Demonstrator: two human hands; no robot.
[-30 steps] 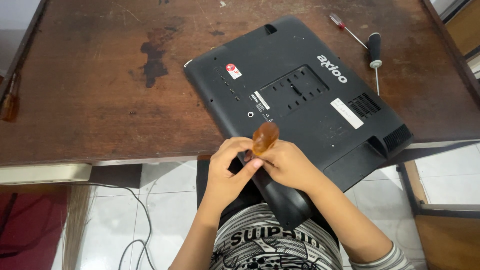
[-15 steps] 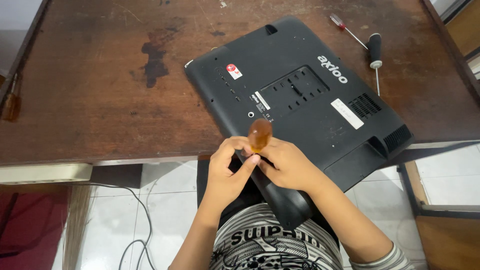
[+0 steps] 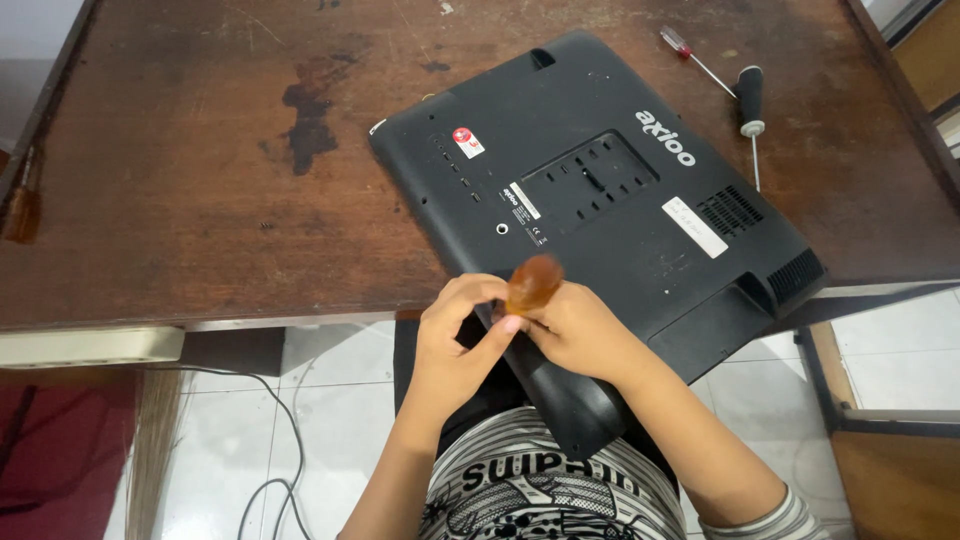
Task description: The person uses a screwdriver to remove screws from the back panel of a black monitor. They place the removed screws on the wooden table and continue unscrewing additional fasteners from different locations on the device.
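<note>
A black all-in-one computer (image 3: 600, 210) lies face down on the brown wooden table (image 3: 200, 200), its lower edge and stand base (image 3: 570, 400) hanging over the table's front edge above my lap. My right hand (image 3: 575, 330) grips a screwdriver with an amber handle (image 3: 533, 281), held upright at the computer's lower edge. My left hand (image 3: 455, 340) is curled beside it, its fingers touching the screwdriver's shaft near the tip. The tip itself is hidden by my fingers.
Two more screwdrivers lie at the table's back right: one with a black handle (image 3: 750, 100), one thin with a red and clear handle (image 3: 690, 55). Another amber-handled tool (image 3: 22, 205) rests at the left edge. A white power strip (image 3: 90, 345) and cables sit below.
The amber handle has shifted slightly and looks blurred, as if turning. Both hands stay at the same spot on the computer's lower edge.
</note>
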